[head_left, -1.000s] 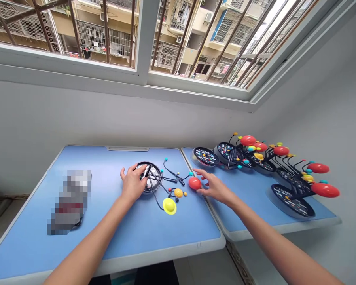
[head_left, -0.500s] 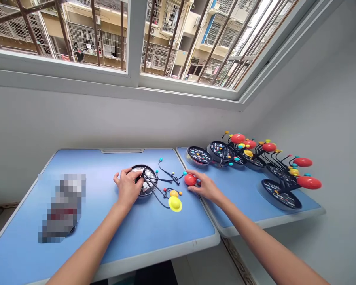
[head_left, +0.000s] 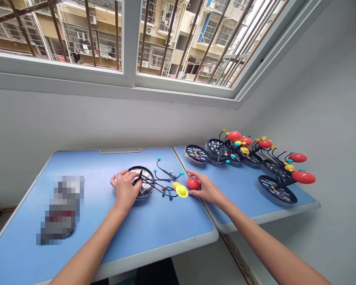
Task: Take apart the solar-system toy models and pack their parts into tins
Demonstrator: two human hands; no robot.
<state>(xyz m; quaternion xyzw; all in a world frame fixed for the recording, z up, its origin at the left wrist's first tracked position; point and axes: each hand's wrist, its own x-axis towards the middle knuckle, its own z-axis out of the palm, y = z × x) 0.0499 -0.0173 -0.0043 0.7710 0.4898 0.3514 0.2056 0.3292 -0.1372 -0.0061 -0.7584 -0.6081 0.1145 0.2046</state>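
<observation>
My left hand [head_left: 125,186] is closed on the black centre post [head_left: 140,174] of a solar system model, over its round base [head_left: 146,191] on the blue table. Thin black arms reach rightward from the post. A yellow ringed planet ball [head_left: 182,190] and an orange ball [head_left: 175,185] sit at their ends, and several small teal balls [head_left: 159,158] lie farther back. My right hand [head_left: 206,188] has its thumb and fingers around a red ball [head_left: 192,183]. Its inner fingers are partly hidden.
On the right-hand table stand several similar models with red balls [head_left: 304,177] and dark printed bases [head_left: 277,189]. One base [head_left: 197,153] is without arms. A blurred-out object [head_left: 62,209] lies at left. A seam [head_left: 207,213] divides the tables; a barred window is behind.
The yellow ringed ball and orange ball have swung rearward, nearer the red ball. My left hand stays at the post, and my right hand stays around the red ball.
</observation>
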